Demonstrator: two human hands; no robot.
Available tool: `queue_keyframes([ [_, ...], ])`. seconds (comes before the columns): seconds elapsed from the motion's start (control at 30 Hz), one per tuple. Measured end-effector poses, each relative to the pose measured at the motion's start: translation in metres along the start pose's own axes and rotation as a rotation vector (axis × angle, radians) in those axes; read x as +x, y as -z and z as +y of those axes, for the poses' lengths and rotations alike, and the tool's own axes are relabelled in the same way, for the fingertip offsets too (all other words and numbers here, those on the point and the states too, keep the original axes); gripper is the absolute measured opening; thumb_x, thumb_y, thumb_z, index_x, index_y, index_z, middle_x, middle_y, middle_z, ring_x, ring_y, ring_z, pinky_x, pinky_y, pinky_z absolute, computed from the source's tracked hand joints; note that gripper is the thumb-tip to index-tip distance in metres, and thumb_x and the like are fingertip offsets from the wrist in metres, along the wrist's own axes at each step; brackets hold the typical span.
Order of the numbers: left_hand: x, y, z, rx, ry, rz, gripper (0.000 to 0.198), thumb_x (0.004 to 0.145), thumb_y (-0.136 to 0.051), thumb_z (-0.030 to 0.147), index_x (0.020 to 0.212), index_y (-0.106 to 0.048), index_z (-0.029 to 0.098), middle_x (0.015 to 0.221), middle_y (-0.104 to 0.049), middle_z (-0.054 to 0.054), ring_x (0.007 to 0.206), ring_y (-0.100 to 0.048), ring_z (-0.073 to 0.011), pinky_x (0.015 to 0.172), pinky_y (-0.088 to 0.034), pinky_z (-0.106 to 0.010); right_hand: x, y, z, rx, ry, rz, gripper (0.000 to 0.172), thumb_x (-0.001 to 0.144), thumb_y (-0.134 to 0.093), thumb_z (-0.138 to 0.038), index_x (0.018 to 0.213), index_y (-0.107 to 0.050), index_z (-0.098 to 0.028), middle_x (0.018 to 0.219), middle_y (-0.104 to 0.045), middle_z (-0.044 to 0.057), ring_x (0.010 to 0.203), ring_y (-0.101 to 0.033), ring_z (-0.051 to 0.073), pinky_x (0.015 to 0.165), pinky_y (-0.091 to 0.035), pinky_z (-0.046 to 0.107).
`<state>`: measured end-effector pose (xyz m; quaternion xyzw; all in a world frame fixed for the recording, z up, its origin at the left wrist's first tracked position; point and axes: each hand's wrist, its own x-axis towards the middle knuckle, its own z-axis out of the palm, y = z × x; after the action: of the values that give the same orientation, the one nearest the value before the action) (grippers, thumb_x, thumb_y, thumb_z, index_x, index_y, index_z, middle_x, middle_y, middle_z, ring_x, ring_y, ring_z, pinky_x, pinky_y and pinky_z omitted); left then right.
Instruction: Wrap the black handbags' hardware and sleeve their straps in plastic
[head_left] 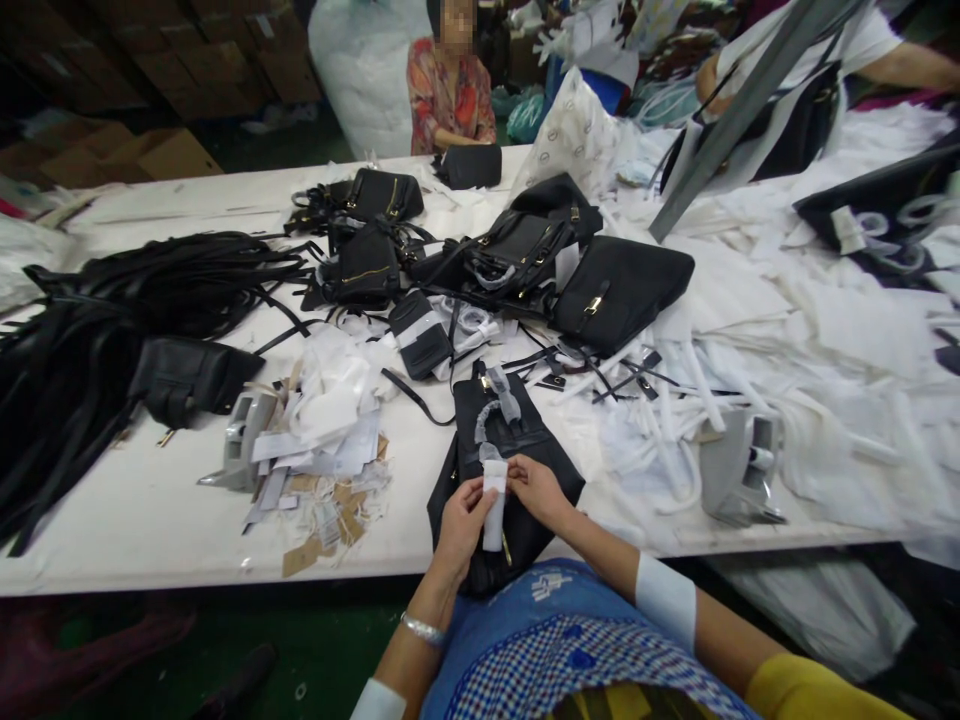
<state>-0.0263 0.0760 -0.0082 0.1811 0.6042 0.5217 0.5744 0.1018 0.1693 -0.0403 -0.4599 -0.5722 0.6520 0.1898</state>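
Observation:
A black bag lies at the table's front edge, right before me, with clear wrapping around its handle and a gold zip low on its front. Over it hangs a narrow white paper strip. My left hand pinches the strip's left side between thumb and fingers. On the strip's upper right edge, my right hand has its fingertips closed too. Just beyond the bag is a small black pouch with a pale band across it.
Grey tape dispensers stand at left and right. Papers and brown tags are heaped by the left one. Black straps cover the far left; more black bags lie ahead. A grey pole rises at right. Two people work across the table.

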Motion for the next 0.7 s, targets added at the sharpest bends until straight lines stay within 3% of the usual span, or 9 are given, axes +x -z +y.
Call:
queue_keyframes([
  [0.2, -0.001, 0.000, 0.002, 0.009, -0.023, -0.046, 0.040, 0.077, -0.068, 0.039, 0.108, -0.063, 0.015, 0.109, -0.069, -0.013, 0.098, -0.065, -0.0237, 0.086, -0.049, -0.034, 0.001, -0.005, -0.003, -0.066, -0.049, 0.051, 0.016, 0.069, -0.051, -0.015, 0.083, -0.054, -0.023, 0.072, -0.063, -0.003, 0.056, -0.059, 0.015, 0.048, -0.046, 0.024],
  [0.4, -0.002, 0.001, 0.002, 0.013, -0.007, -0.016, 0.047, 0.076, -0.070, 0.039, 0.114, -0.060, 0.015, 0.108, -0.069, -0.014, 0.101, -0.064, -0.0244, 0.087, -0.049, -0.033, 0.007, -0.003, -0.004, -0.297, 0.018, 0.099, 0.011, 0.069, -0.060, -0.013, 0.073, -0.059, -0.022, 0.069, -0.064, -0.001, 0.067, -0.060, 0.017, 0.064, -0.046, 0.026],
  [0.5, 0.000, 0.003, -0.001, 0.013, 0.006, 0.037, 0.061, 0.074, -0.071, 0.040, 0.125, -0.050, 0.014, 0.102, -0.071, -0.014, 0.095, -0.067, -0.0244, 0.082, -0.051, -0.033, 0.000, -0.001, -0.007, -0.066, -0.032, 0.019, 0.007, 0.076, -0.058, -0.024, 0.081, -0.062, -0.020, 0.074, -0.066, 0.000, 0.072, -0.061, 0.017, 0.070, -0.047, 0.028],
  [0.57, 0.000, 0.004, -0.001, 0.027, 0.017, 0.053, 0.067, 0.074, -0.072, 0.041, 0.129, -0.045, 0.015, 0.098, -0.072, -0.014, 0.091, -0.068, -0.0239, 0.080, -0.051, -0.033, -0.009, -0.001, -0.011, 0.115, -0.086, -0.037, 0.021, 0.083, -0.054, -0.037, 0.089, -0.062, -0.018, 0.081, -0.068, 0.002, 0.079, -0.062, 0.017, 0.074, -0.047, 0.029],
  [0.7, 0.000, 0.002, 0.000, 0.091, 0.020, 0.061, 0.067, 0.073, -0.071, 0.045, 0.129, -0.046, 0.016, 0.094, -0.073, -0.013, 0.091, -0.067, -0.0242, 0.080, -0.051, -0.033, -0.020, -0.010, -0.020, 0.278, -0.199, -0.003, 0.034, 0.077, -0.066, -0.044, 0.096, -0.059, -0.017, 0.091, -0.070, 0.005, 0.089, -0.063, 0.019, 0.080, -0.048, 0.030],
])
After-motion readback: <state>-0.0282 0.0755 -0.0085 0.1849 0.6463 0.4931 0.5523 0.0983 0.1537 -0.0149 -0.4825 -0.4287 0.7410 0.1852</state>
